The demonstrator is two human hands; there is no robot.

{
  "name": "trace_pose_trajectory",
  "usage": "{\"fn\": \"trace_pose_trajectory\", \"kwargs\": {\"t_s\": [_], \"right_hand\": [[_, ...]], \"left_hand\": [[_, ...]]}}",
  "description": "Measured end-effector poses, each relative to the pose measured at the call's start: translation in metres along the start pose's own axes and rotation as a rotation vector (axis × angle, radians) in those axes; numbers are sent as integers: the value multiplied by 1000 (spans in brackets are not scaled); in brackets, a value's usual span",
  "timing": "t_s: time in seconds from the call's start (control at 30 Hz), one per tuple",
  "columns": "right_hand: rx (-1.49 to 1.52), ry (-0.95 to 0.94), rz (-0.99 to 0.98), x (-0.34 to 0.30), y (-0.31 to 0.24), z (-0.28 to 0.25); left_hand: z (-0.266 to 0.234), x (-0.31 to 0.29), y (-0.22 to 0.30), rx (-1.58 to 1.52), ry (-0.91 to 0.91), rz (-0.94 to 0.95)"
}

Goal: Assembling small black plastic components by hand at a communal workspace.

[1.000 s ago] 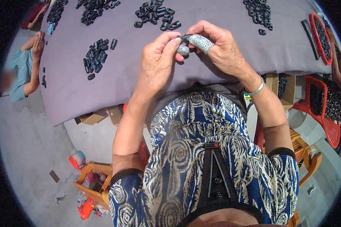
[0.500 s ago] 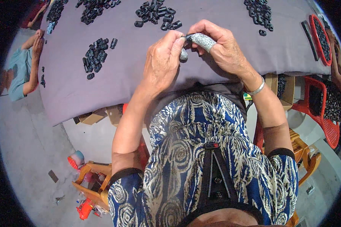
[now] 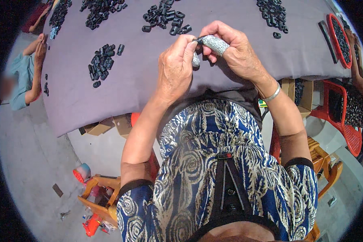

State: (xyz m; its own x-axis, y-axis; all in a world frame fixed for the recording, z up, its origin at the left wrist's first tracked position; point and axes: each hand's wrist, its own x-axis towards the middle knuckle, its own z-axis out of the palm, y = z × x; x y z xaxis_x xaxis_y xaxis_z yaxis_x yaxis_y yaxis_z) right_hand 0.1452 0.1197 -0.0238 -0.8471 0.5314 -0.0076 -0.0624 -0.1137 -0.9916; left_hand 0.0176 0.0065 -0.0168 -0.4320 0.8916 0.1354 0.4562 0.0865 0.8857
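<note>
My two hands meet over the near part of the table, fingertips almost touching. Thumb and fingers of my right hand (image 3: 241, 54) are closed on a small black plastic piece (image 3: 200, 40), mostly covered by the grip. A grey speckled sleeve wraps the right thumb. My left hand (image 3: 175, 70) pinches at the left end of the same piece; another speckled sleeve (image 3: 195, 60) shows on one of its fingers. Beyond my hands lies a loose heap of black cylindrical plastic pieces (image 3: 165, 15), and a smaller heap (image 3: 101, 62) sits to the left.
A grey-purple cloth (image 3: 121, 92) covers the table. More black pieces (image 3: 272, 16) lie at the far right, near a red basket (image 3: 341, 40) full of them. Co-workers sit at both sides, one in a light blue shirt (image 3: 22, 72). A red chair (image 3: 336, 109) stands right.
My left wrist has shifted slightly right, and its fingers have tilted a little. Both hands stay closed at the black piece. The view has moved very slightly.
</note>
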Motion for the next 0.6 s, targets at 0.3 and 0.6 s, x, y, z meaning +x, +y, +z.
{"fn": "trace_pose_trajectory", "kwargs": {"t_s": [0.3, 0.6], "right_hand": [[17, 20, -44, 1, 6, 2], [70, 135, -78, 0, 12, 14]], "left_hand": [[5, 0, -3, 58, 23, 18], [22, -1, 3, 98, 195, 85]]}}
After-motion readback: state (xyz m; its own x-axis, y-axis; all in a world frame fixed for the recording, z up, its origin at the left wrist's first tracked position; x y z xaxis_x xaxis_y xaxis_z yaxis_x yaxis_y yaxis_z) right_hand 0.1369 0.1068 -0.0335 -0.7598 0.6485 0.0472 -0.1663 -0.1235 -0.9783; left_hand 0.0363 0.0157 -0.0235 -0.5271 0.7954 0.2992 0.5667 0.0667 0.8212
